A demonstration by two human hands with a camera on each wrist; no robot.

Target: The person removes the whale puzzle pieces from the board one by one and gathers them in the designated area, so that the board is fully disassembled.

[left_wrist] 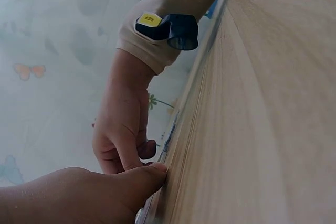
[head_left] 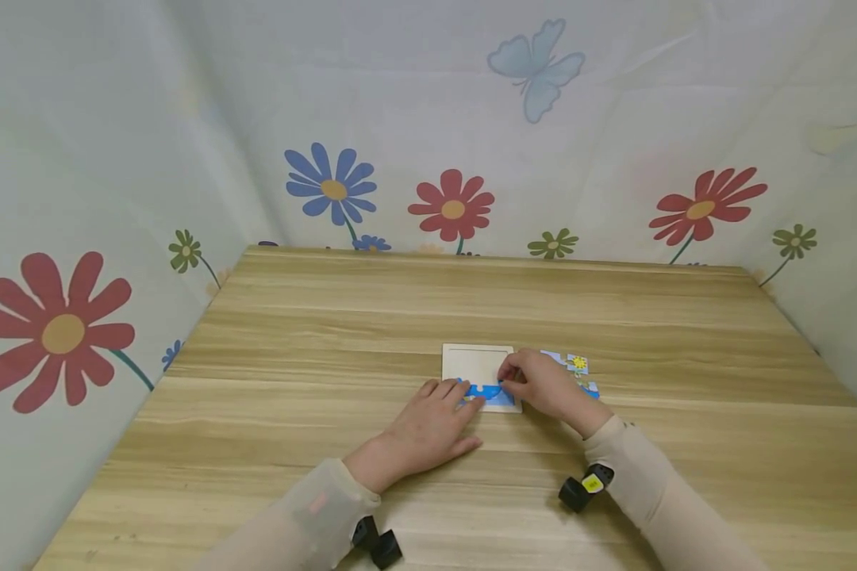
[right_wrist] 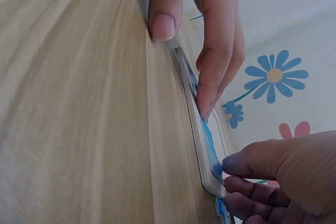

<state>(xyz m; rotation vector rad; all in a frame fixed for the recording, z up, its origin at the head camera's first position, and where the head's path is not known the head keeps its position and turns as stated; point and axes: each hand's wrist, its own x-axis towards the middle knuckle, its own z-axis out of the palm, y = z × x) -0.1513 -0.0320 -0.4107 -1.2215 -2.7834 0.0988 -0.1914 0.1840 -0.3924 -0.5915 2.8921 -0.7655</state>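
Observation:
A shallow wooden puzzle tray (head_left: 480, 361) with a pale raised rim lies on the table. Along its near side sit joined blue puzzle pieces (head_left: 500, 398). My left hand (head_left: 432, 424) reaches over the tray's left near corner, fingers extended and fingertips resting on the blue pieces; in the right wrist view its fingers (right_wrist: 218, 61) come down onto them. My right hand (head_left: 546, 385), thumb and fingers curled together, pinches at a blue puzzle piece by the tray's right side. In the right wrist view the right thumb (right_wrist: 252, 160) meets the blue edge; the fingers mostly hide the piece.
Several loose puzzle pieces (head_left: 578, 363), one with a yellow flower, lie just right of the tray, partly behind my right hand. The wood-grain table (head_left: 328, 317) reaches back to a white curtain (head_left: 414, 95) printed with flowers. Each wrist carries a small black camera (head_left: 577, 492).

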